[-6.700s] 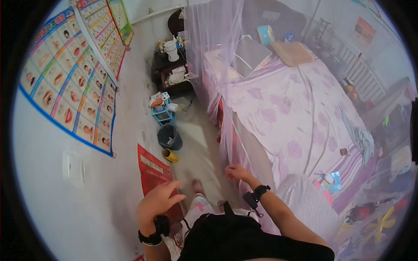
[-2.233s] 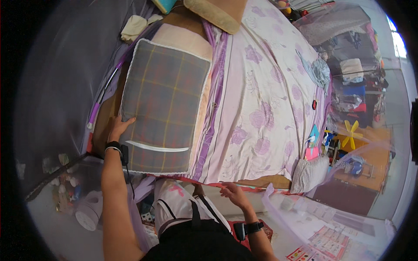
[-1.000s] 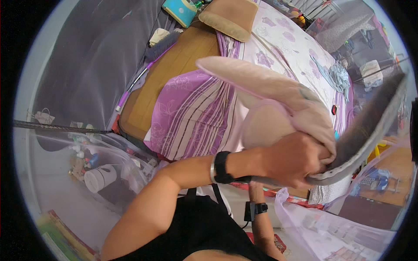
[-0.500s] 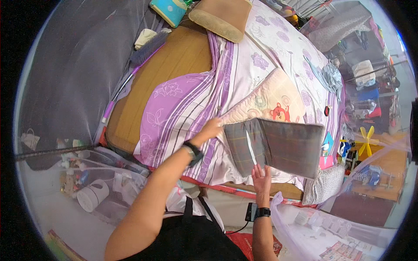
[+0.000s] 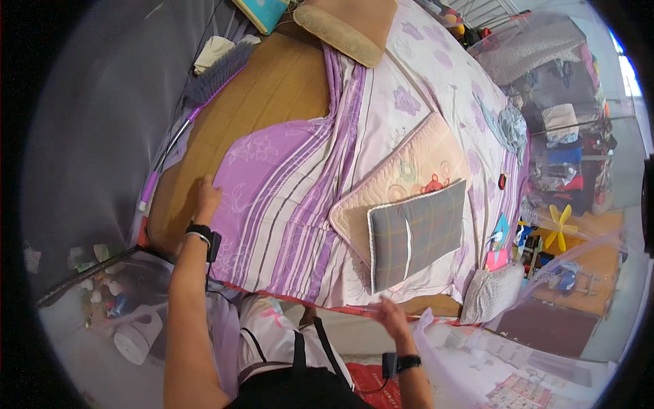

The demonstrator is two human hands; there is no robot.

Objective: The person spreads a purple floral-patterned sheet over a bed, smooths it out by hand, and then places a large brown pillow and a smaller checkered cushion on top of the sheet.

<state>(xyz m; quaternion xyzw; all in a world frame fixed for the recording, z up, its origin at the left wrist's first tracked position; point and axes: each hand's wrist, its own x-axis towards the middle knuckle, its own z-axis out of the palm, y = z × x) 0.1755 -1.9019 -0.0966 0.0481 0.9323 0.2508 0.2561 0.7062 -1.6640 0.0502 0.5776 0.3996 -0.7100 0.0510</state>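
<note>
My left hand (image 5: 208, 198) is at the left edge of a purple and white striped, floral bedsheet (image 5: 272, 160), its fingers curled at the cloth's border. Part of those fingers is hidden. Low at the bed's front edge, my right hand (image 5: 392, 318) is open and holds nothing, its fingers slightly blurred. Just beyond it lies a grey plaid cushion (image 5: 436, 228) with a white-edged slit. The cushion rests partly over a peach quilted pad (image 5: 388, 177) with a red bear print, both on the bedsheet.
Bare brown bed surface (image 5: 272, 88) shows left of the sheet. A purple-handled brush (image 5: 180, 133) lies along the left side. A tan pillow (image 5: 347, 27) is at the far end, a pale patterned pillow (image 5: 492, 293) at the right front corner. Sheer netting (image 5: 95, 136) surrounds the bed.
My left hand has left the cushion and moved left to the sheet's edge. The cushion, raised and folded before, now lies flat on the pad. My right hand has drawn back towards me.
</note>
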